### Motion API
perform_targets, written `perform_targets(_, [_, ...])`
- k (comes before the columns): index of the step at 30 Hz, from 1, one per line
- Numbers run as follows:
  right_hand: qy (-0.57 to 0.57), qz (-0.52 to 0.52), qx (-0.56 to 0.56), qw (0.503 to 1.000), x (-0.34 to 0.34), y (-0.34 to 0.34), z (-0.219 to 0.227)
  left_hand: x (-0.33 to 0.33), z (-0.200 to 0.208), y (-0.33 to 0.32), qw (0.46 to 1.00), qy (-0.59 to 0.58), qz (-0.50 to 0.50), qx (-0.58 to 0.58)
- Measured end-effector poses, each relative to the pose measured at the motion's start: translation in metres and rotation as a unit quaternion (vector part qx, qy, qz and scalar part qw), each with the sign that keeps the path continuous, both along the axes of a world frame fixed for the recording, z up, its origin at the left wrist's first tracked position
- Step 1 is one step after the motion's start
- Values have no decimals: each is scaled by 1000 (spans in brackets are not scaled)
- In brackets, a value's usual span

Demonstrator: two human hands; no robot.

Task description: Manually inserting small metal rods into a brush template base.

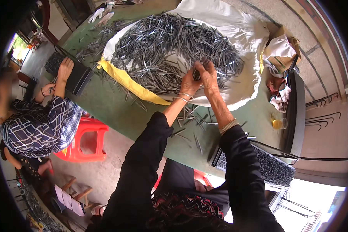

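Thin dark strips [170, 34], probably metal or plastic, lie in a large loose heap on an opened white sack [239, 94] with a yellow edge [129, 82]. Over the near right part of the heap, my left hand [189, 83] and my right hand [209, 79] come together. Their fingers are curled round a small bunch of strips [197, 73], which shows between them. Part of the bunch is hidden by the fingers. A bracelet circles my left wrist, and a watch band is on my right.
Loose strips [198, 143] litter the green table [112, 102]. A tray packed with dark pieces [276, 170] stands by my right forearm; beyond it is a glass of yellow liquid [279, 123]. At left, a co-worker's hand [65, 69] rests at a black rack [78, 79], near a red stool [85, 141].
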State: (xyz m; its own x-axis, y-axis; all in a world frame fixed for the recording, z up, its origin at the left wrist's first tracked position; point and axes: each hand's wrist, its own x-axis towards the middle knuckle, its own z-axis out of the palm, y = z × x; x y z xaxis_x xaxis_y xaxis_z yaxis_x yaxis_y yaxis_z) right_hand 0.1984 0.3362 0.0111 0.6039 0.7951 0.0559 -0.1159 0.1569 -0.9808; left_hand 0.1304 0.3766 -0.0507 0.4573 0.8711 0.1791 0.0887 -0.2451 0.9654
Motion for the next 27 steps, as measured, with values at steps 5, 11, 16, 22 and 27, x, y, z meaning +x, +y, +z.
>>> perform_targets(5, [-36, -2, -33, 999, 9, -1, 20, 5, 0, -7, 998, -61, -14, 32])
perform_targets(11, [-59, 52, -99, 992, 24, -2, 11, 5, -6, 0, 996, -19, -93, 4])
perform_targets(16, [-220, -84, -6, 972, 47, 8, 34, 3, -9, 4, 998, -8, -19, -64])
perform_targets(22, [-352, -111, -81, 926, 53, -6, 52, -10, 8, 32, 809, -355, -21, -468])
perform_targets(27, [-522, -51, -212, 824, 48, 0, 7, 3, 29, 19, 840, -306, -54, -446])
